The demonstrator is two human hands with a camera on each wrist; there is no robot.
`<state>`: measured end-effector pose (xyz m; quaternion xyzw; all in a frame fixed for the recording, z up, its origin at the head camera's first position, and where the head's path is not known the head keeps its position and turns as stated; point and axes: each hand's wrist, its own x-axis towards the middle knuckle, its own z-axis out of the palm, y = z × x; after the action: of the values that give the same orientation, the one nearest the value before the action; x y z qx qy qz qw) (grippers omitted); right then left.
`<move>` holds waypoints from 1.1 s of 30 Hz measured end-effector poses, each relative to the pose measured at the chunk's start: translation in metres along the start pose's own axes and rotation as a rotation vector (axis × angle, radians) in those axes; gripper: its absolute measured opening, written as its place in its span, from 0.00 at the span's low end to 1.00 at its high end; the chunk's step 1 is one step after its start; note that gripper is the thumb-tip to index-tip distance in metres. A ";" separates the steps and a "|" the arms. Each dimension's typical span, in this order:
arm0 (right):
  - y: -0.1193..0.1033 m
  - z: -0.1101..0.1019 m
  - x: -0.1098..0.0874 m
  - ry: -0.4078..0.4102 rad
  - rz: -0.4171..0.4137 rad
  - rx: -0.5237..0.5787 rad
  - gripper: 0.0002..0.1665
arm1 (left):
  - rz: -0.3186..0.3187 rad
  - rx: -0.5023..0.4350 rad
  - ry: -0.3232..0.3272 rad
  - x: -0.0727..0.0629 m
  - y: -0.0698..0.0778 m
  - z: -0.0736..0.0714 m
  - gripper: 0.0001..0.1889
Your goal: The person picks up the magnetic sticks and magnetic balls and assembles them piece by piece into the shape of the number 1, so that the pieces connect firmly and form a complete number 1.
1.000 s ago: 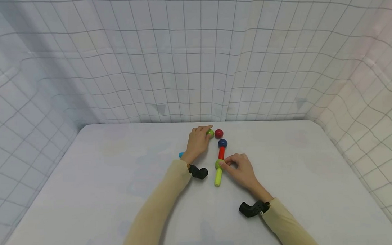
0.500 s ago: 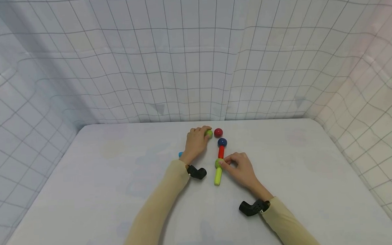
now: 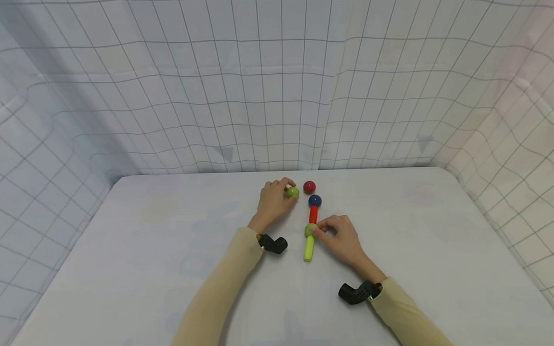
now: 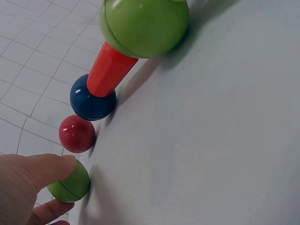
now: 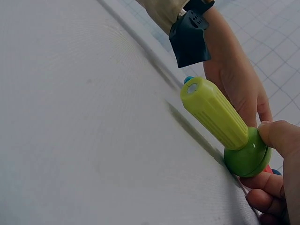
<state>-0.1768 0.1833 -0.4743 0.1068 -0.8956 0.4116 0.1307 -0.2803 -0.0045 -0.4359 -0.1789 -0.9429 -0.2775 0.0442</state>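
My left hand (image 3: 273,201) pinches a loose green ball (image 4: 75,183) between thumb and fingers, near the table's far side. My right hand (image 3: 341,239) pinches another green ball (image 5: 248,152), which has a seam around it. This second ball joins a ribbed yellow-green stick (image 5: 218,115) on its near side and a red stick (image 4: 108,70) on its far side. A dark blue ball (image 3: 314,201) sits at the red stick's other end, so the pieces form one row. Set in the yellow-green stick's free end is a grey disc (image 5: 192,88).
A loose red ball (image 3: 309,187) lies just beyond the blue one, between it and the table's far edge. Part of a light blue piece (image 5: 188,79) shows behind the yellow-green stick in the right wrist view. Grid-patterned white curtains (image 3: 274,91) enclose the white table (image 3: 398,230).
My left hand has drawn slightly back and to the left with the loose green ball, away from the red ball, covering the light blue piece. My right hand has stayed on the joined green ball.
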 end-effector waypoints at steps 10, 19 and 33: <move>-0.003 -0.001 0.000 -0.006 0.020 0.002 0.10 | 0.027 0.061 0.002 -0.003 -0.003 -0.001 0.18; -0.004 -0.002 0.000 0.010 0.005 0.009 0.10 | 0.052 0.064 -0.021 -0.007 -0.004 -0.004 0.17; -0.007 -0.003 -0.002 0.002 0.010 0.024 0.10 | 0.054 -0.025 0.004 -0.019 -0.005 -0.008 0.20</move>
<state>-0.1726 0.1815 -0.4685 0.1035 -0.8909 0.4233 0.1280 -0.2647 -0.0192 -0.4351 -0.2041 -0.9341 -0.2885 0.0514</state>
